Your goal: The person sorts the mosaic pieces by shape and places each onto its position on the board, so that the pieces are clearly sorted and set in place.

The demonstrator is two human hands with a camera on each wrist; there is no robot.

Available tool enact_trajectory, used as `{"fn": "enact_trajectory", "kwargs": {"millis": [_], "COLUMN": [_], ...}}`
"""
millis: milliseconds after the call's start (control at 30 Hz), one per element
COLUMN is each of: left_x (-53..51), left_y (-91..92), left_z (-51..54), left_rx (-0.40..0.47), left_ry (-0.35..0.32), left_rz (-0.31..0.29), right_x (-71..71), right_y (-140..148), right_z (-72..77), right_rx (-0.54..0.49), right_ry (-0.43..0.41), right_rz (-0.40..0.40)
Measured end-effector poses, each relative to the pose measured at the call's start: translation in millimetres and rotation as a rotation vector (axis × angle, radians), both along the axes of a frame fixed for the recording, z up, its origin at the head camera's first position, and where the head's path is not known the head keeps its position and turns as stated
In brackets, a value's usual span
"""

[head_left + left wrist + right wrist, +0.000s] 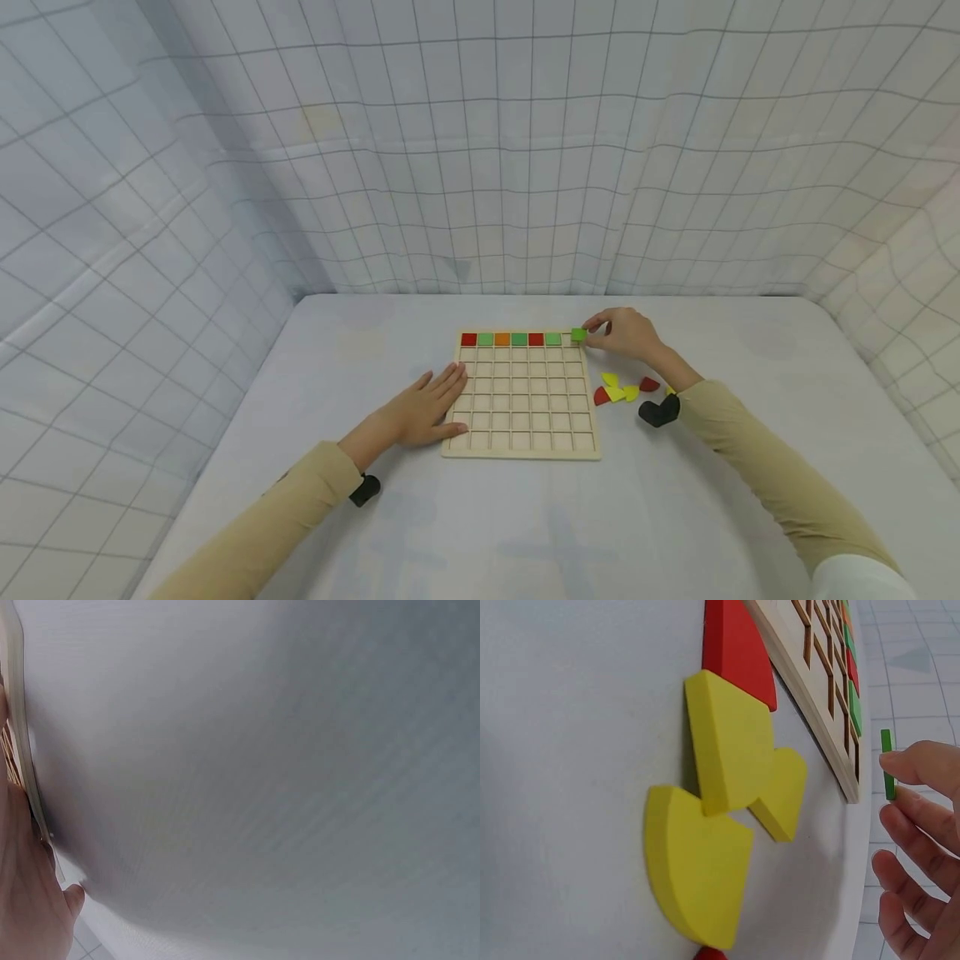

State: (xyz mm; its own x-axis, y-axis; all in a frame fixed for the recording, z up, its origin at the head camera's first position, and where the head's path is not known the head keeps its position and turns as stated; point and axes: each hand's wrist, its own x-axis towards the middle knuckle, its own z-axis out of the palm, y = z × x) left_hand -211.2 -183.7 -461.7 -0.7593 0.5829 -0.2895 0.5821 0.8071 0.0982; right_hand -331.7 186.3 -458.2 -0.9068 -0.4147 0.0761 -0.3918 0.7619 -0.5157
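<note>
A square wooden grid board [517,404] lies on the table, its far row filled from the left with red, green and orange square tiles. My left hand [427,408] lies flat with spread fingers over the board's left edge; the left wrist view shows only part of it. Above the far right corner of the board, my right hand [626,333] pinches a green tile [887,765] between thumb and finger. In the right wrist view the tile is seen edge-on, held apart from the board.
Right of the board lie loose yellow quarter-round pieces [731,742] and red pieces [649,384], some overlapping. Black wrist-worn devices [660,410] show at both wrists. White cloth with a grid pattern [525,167] hangs behind and beside the white table [510,533].
</note>
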Motion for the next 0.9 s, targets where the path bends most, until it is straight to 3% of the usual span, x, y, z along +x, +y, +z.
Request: {"fn": "enact_trajectory", "kwargs": {"millis": [633,900], "left_x": [4.7,2.1], "left_y": [1.3,-0.1], "left_z": [-0.8,-1.8], "left_rx": [0.006,-0.008], "left_ry": [0.004,0.011], "left_rz": [0.000,0.001], "right_x": [-1.6,-2.6], "right_y": [-11.0,-12.9], "right_z": [-3.7,-2.5], "right_rx": [0.025,0.006], "right_ry": [-0.023,-0.040], "right_rz": [0.029,0.035]}}
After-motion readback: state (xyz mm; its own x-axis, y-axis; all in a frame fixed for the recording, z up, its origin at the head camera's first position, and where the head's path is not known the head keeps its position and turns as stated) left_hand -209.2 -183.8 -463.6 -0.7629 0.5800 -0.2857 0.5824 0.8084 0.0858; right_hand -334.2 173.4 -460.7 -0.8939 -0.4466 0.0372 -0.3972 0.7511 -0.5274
